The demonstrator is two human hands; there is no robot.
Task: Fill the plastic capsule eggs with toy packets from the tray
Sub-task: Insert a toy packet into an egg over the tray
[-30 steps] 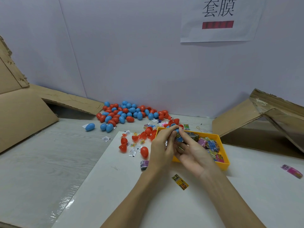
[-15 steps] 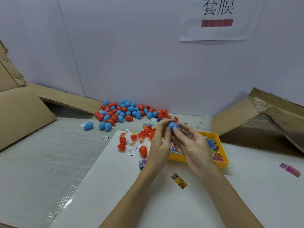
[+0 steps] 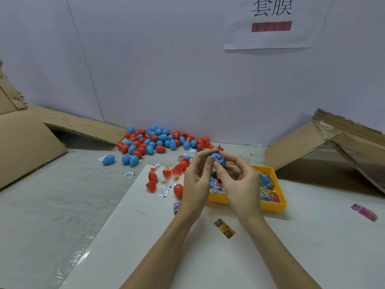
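Since a second ago we see both hands lifted off the yellow tray (image 3: 273, 205), which holds colourful toy packets (image 3: 267, 182). The left hand (image 3: 195, 180) and right hand (image 3: 239, 182) pinch a blue capsule half (image 3: 218, 159) with a packet inside, just above the tray.

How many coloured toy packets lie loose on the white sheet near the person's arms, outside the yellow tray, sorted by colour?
Yellow packet: 1
Pink packet: 1
Purple-and-white packet, half hidden behind the left hand: 1
Total: 3
Not counted: the small packets further back among the red capsule halves.
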